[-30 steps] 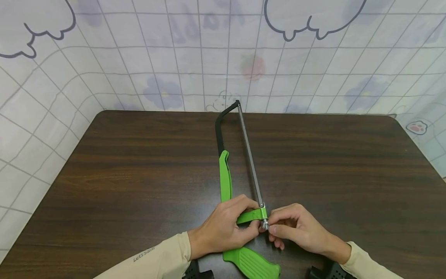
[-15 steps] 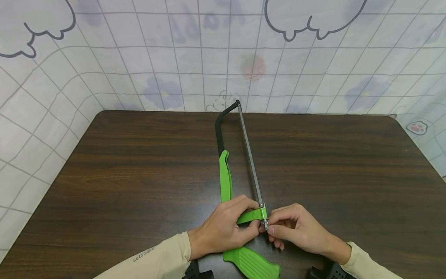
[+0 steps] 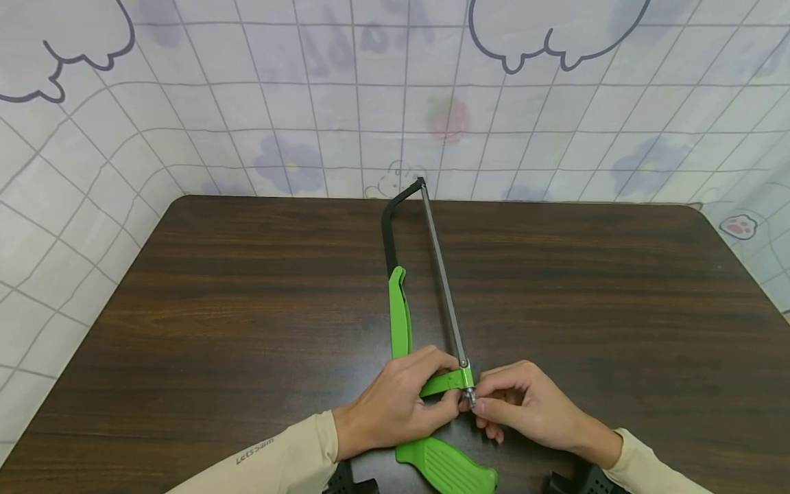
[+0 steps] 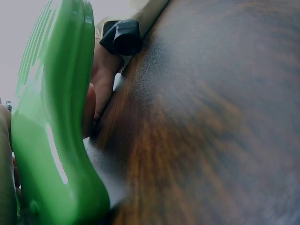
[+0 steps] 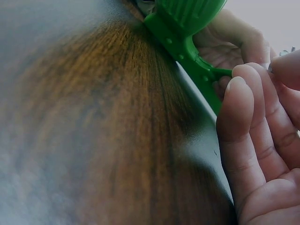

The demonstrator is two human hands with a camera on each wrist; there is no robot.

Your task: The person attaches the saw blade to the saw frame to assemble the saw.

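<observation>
Since the earlier head frames, the small metal nut (image 3: pixel 471 396) has turned slightly and shows a different outline; both hands and the saw (image 3: pixel 400 315) hold the same positions. The left hand (image 3: pixel 401 401) is curled, its fingers and thumb gripping the saw at its short green crosspiece (image 3: pixel 441 383). The right hand (image 3: pixel 531 405) is nearly closed, thumb and forefinger pinching the nut just below that crosspiece; its other fingers are bent in beneath. The saw lies on the dark wooden table (image 3: pixel 216 309), near the middle, pointing away from the person. Its green handle (image 3: pixel 450 468) sits below the left hand, between the 2 forearms. The grey blade (image 3: pixel 443 281) runs from the crosspiece to the tip of the black front bow (image 3: pixel 387 233), at the table's far edge. Pale sleeves (image 3: pixel 265 453) cover both forearms, and 2 black devices (image 3: pixel 358 484) show partly at the bottom edge. Beyond the table stands a white wall (image 3: pixel 339 103) with grid lines, faint flowers and cloud outlines.
</observation>
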